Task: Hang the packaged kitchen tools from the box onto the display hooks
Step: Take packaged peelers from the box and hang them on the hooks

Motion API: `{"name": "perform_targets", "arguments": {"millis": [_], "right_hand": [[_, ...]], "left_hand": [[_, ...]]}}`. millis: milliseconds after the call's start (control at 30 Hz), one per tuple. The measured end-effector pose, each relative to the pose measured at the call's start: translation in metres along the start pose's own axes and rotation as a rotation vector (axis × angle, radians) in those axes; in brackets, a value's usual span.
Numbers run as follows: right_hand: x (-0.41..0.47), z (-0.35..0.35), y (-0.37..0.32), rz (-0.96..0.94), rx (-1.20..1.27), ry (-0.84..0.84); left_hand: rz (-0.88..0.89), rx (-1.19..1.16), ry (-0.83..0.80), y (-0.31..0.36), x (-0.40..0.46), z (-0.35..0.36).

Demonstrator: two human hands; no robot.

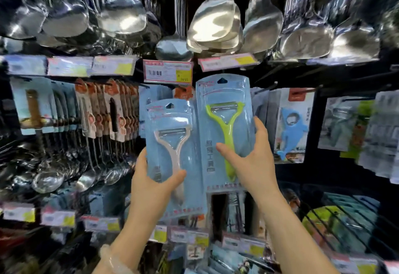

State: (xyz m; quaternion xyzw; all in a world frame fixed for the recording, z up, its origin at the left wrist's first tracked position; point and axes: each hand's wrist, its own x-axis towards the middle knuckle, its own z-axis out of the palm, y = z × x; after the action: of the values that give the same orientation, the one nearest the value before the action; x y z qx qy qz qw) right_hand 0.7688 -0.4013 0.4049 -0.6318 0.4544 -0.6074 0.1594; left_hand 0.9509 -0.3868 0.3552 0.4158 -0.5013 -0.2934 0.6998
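My left hand (151,183) grips a blister pack with a white peeler (172,144) by its lower part, thumb across the front. My right hand (252,161) holds a second pack with a green peeler (224,126), thumb on its front and fingers round its right edge. This pack is raised higher, its hang hole (222,81) just below a price label (167,74). Whether the hole sits on a hook I cannot tell. The box is not in view.
Steel ladles and spatulas (213,20) hang in a row overhead. Packaged tools (108,109) fill the hooks to the left. A blue shark-shaped item (291,131) and more packs hang to the right. Price labels line the rails above and below.
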Motion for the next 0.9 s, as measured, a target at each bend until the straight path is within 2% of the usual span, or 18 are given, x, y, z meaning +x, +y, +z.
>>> {"name": "perform_targets", "arguments": {"millis": [267, 500, 600, 667, 800, 900], "right_hand": [[0.012, 0.015, 0.012, 0.056, -0.052, 0.029], [0.037, 0.03, 0.03, 0.151, -0.175, -0.014], [0.03, 0.031, 0.034, 0.151, -0.229, 0.022], [0.014, 0.034, 0.035, 0.128, -0.132, 0.016], [-0.033, 0.043, 0.035, 0.201, 0.125, -0.214], [-0.051, 0.043, 0.039, 0.196, 0.214, -0.186]], "left_hand": [[0.006, 0.021, -0.02, -0.009, 0.007, -0.008], [-0.031, 0.017, -0.019, -0.015, 0.01, -0.015], [-0.038, 0.012, -0.042, -0.018, 0.01, -0.013], [-0.038, 0.022, -0.078, -0.023, 0.008, -0.008], [-0.009, 0.047, -0.18, -0.031, 0.002, 0.007], [-0.008, 0.042, -0.293, -0.033, -0.001, 0.019]]}}
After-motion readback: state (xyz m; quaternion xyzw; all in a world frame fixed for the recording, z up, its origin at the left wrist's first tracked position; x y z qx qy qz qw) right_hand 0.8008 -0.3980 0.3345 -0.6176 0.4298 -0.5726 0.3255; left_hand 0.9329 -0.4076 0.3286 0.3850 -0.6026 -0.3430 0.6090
